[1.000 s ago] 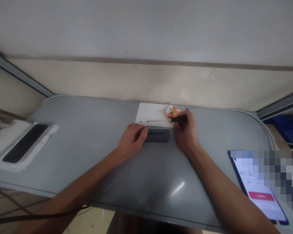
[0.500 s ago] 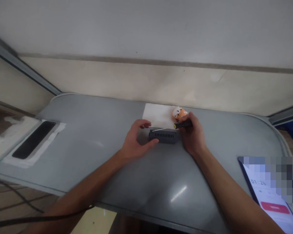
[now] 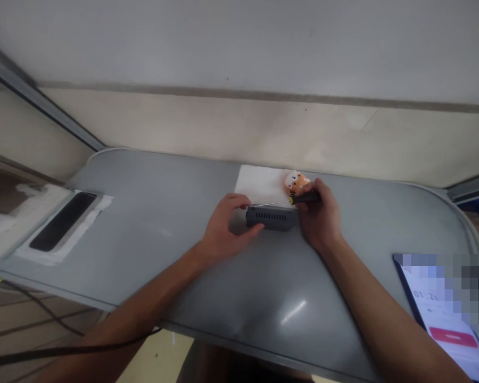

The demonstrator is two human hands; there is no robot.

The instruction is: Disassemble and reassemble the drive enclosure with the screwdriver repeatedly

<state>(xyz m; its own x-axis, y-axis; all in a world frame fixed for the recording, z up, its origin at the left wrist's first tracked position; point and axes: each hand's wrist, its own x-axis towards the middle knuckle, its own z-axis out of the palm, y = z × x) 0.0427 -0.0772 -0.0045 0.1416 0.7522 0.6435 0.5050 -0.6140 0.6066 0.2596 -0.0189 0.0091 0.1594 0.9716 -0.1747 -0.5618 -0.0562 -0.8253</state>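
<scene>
A dark grey box with a row of vent slots [image 3: 271, 218] lies on the grey table, its slotted side facing me. My left hand [image 3: 228, 226] is curled around the box's left end, thumb at the front and fingers behind. In my right hand [image 3: 321, 215] is a screwdriver [image 3: 306, 197] with a black handle and a yellow collar. Its thin shaft points left, nearly level, along the box's top edge. The tip is close to the box's left corner by my left fingers; whether it touches cannot be made out. My right fingers are near the box's right end.
Behind the box lies a white sheet [image 3: 257, 183] with an orange-and-white animal figure [image 3: 295, 182] on it. A black panel [image 3: 64, 222] framed by white tape is at the left. A tablet [image 3: 431, 303] rests at the right. A dark cable [image 3: 83, 349] crosses over my left forearm.
The whole view has shifted slightly. The screwdriver's tip has moved a little back, from the slotted face toward the box's far top edge. Both hands keep about the same grip.
</scene>
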